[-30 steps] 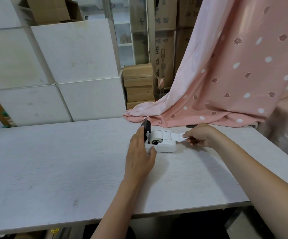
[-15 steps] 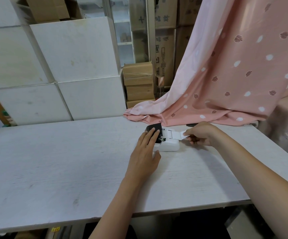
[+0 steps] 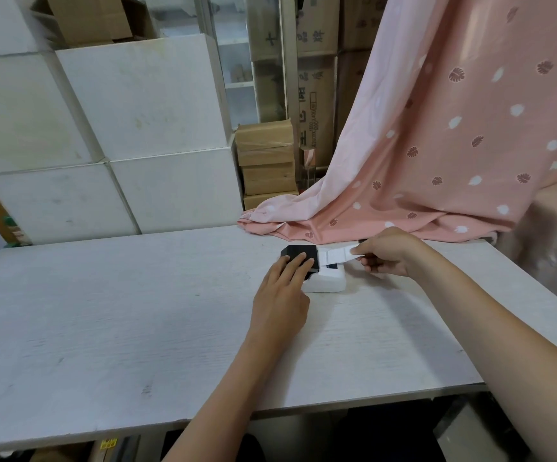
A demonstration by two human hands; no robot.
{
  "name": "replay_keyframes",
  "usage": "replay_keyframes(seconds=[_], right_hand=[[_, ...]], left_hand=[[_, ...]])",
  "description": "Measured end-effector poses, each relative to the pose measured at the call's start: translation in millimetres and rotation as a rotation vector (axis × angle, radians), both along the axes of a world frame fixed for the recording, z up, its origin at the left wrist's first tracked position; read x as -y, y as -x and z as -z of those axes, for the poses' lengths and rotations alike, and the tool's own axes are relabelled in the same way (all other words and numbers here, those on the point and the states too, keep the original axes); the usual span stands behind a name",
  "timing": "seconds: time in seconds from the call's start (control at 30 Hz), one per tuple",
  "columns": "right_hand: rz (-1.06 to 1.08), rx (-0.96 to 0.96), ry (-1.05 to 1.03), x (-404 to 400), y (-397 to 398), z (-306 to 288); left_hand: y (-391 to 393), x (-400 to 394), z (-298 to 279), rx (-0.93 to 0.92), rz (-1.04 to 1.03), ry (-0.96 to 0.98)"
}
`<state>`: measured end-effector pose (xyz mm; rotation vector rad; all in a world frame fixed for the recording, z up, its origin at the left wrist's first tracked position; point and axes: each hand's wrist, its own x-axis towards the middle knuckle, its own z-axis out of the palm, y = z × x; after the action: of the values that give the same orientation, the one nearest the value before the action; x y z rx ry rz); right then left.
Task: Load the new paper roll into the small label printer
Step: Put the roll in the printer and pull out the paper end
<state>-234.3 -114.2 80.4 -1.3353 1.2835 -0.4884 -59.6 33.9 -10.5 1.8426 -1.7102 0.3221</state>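
A small white label printer (image 3: pixel 327 283) sits on the white table (image 3: pixel 103 311), right of centre and towards the far edge. Its black lid (image 3: pixel 298 253) lies folded down flat over the roll bay. My left hand (image 3: pixel 283 291) rests on that lid, fingers stretched out and pressing on top. A white paper strip (image 3: pixel 335 255) comes out from under the lid towards the right. My right hand (image 3: pixel 383 251) pinches the free end of the strip and holds it taut just above the printer. The roll itself is hidden under the lid.
A pink patterned cloth (image 3: pixel 437 145) hangs at the right and spills onto the table's far edge just behind the printer. White boxes (image 3: pixel 130 128) and brown cartons (image 3: pixel 267 161) are stacked behind the table. The table's near edge runs below my forearms.
The black lid stood upright a second ago and has swung down flat over the roll. My left hand followed it onto the top. My right hand kept its hold on the strip.
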Motion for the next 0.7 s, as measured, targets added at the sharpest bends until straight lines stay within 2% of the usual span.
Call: replay_keyframes(seconds=[0.33,0.5,0.6,0.7], right_hand=[[0.012,0.042,0.046,-3.7,-10.5,-11.6],[0.020,0.284,0.054,-14.6,-18.1,-7.8],[-0.064,0.186,0.180,-22.6,-16.7,10.1],[-0.048,0.057,0.304,-27.9,-19.0,25.5]], left_hand=[[5.0,0.8,2.8,0.133,-0.042,-0.059],[6.6,1.0,3.1,0.046,-0.033,-0.060],[4.3,0.3,4.2,0.009,0.000,-0.063],[2.3,-1.0,5.1,-0.015,-0.032,-0.042]])
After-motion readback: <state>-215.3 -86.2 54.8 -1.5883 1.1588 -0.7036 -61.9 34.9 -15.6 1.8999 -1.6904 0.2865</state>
